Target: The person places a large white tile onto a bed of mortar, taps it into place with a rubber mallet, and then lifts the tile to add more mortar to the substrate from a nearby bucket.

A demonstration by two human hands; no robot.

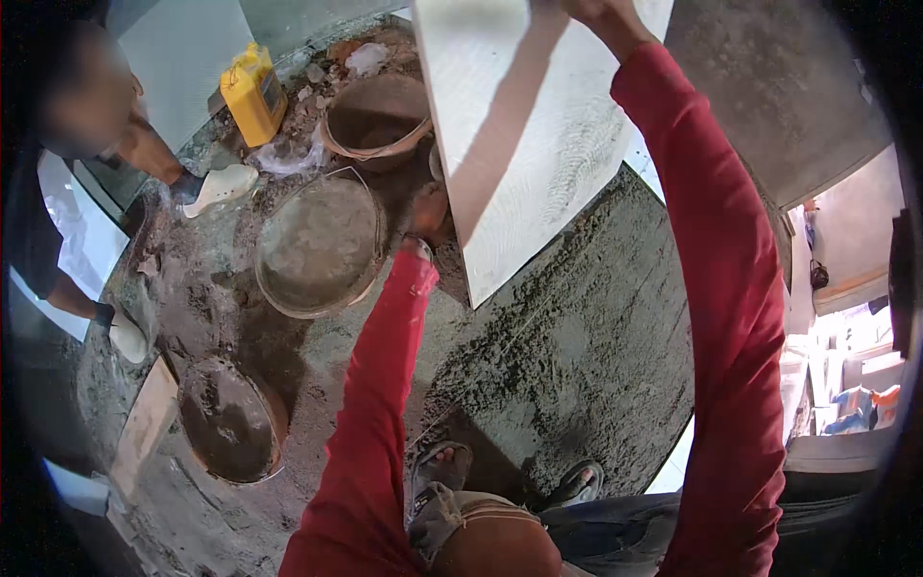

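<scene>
A large white tile [538, 144] stands tilted in front of me, its ridged face toward me and its lowest corner over the wet mortar bed [586, 337]. My left hand [431, 212] grips the tile's left edge, with the fingers partly hidden behind it. At the top of the picture my right hand [606, 13] is closed on the tile's upper edge, partly cut off by the frame. The shadow of an arm falls across the tile. A taut string [519, 332] runs over the mortar.
Left of the tile are a round tub of grey mix [319, 245], a brown bucket [377, 115] and another tub [231, 420]. A yellow jug [254, 94] stands by rubble. At far left crouches another person with white gloves [221, 188]; a board [146, 423] lies nearby.
</scene>
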